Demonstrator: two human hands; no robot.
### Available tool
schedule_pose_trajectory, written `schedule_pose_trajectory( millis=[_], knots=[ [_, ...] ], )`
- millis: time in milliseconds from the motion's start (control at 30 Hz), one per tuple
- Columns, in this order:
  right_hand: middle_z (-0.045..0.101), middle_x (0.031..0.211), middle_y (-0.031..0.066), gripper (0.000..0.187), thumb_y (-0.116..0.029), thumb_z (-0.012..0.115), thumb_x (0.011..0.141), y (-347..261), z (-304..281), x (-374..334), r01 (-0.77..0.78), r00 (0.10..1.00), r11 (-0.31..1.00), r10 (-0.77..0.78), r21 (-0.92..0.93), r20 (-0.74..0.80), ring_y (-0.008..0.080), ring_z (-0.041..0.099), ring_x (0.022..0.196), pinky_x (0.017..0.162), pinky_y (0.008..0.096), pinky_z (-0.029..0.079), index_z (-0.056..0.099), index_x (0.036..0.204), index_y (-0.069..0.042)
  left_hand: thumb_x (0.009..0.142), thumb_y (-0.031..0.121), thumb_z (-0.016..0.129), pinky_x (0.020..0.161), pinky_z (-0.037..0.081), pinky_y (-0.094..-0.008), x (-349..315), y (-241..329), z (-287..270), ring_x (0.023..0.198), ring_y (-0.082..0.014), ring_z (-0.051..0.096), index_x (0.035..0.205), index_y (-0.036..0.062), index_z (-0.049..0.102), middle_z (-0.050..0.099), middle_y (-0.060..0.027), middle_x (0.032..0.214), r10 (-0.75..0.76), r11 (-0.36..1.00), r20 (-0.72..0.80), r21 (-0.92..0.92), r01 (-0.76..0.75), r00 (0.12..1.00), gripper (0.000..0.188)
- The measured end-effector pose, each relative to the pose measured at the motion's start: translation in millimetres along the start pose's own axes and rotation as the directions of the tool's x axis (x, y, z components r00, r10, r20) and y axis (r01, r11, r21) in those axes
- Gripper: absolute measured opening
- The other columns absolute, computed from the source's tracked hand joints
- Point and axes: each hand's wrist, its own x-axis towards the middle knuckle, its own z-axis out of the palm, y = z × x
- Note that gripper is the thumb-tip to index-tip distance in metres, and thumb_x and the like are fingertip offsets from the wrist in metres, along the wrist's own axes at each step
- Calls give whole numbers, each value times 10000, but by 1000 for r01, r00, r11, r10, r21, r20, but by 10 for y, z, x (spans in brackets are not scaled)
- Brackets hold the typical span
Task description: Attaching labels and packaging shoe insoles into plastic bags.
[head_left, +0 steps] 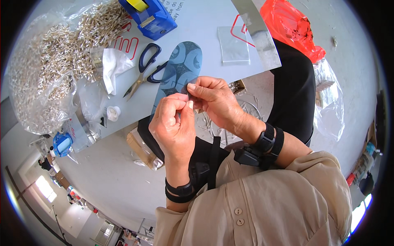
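Observation:
Both hands meet over the near edge of the table, fingertips almost touching. My left hand point(174, 127) is closed in a pinch of thumb and forefinger. My right hand point(219, 102) pinches too, its thumb against the forefinger. Whatever thin, small thing is between the fingertips is too small to make out. Just behind the hands lies a blue patterned insole-shaped piece point(183, 59), its lower part partly covered by my left hand. Scissors point(141, 76) with dark blue handles lie to its left, one handle loop touching or beside it. A flat clear plastic bag point(234, 47) lies to the right.
A big clear bag of cotton swabs point(61, 57) fills the table's left side. A blue tape dispenser point(154, 22) stands at the back. Crumpled white plastic point(115, 67) and a small white round piece point(113, 113) lie nearer. A red plastic bag point(289, 26) is beyond the right edge.

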Motion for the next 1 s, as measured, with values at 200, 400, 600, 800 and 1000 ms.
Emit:
schedule_pose_trajectory(
  millis=[200, 400, 600, 800, 1000],
  knots=[
    [587, 687, 2, 172, -147, 589, 901, -13, -24, 20, 25, 999, 997, -23, -78, 24, 65, 523, 619, 544, 210, 419, 623, 765, -47, 701, -90, 676, 555, 469, -282, 10, 15, -21, 644, -195, 578, 755, 5, 534, 637, -102, 829, 56, 991, 26, 118, -59, 998, 179],
    [603, 659, 3, 176, -139, 618, 878, -76, 60, -14, 8, 1000, 999, -8, -31, -21, 58, 516, 584, 520, 206, 402, 637, 728, -48, 698, -54, 685, 580, 486, -321, 23, 38, 20, 696, -232, 582, 765, 18, 531, 631, -95, 837, 293, 888, 73, 348, -300, 953, 182],
    [584, 638, 13, 200, -96, 673, 824, -88, 64, -5, 23, 999, 1000, -24, -19, -34, 74, 497, 572, 538, 220, 402, 592, 648, -43, 723, -47, 682, 610, 483, -335, -8, 111, 77, 691, -241, 581, 783, 9, 557, 646, -88, 841, 299, 832, 105, 458, -313, 949, 150],
    [629, 700, 50, 125, -53, 615, 856, -34, 34, 29, 60, 996, 998, -57, 36, -69, 84, 556, 596, 546, 212, 458, 619, 743, 0, 708, -4, 691, 590, 494, -317, -12, 75, 107, 701, -249, 569, 838, -13, 555, 618, -109, 900, 357, 778, 188, 483, -402, 915, 188],
    [640, 748, 64, 72, -26, 607, 844, -67, -25, 31, 76, 996, 995, -78, -71, -31, 93, 574, 634, 575, 216, 468, 624, 784, 8, 697, 19, 698, 606, 490, -332, -19, 69, 47, 711, -274, 573, 881, -32, 583, 622, -137, 918, 364, 828, 208, 374, -417, 908, 223]
  ],
)
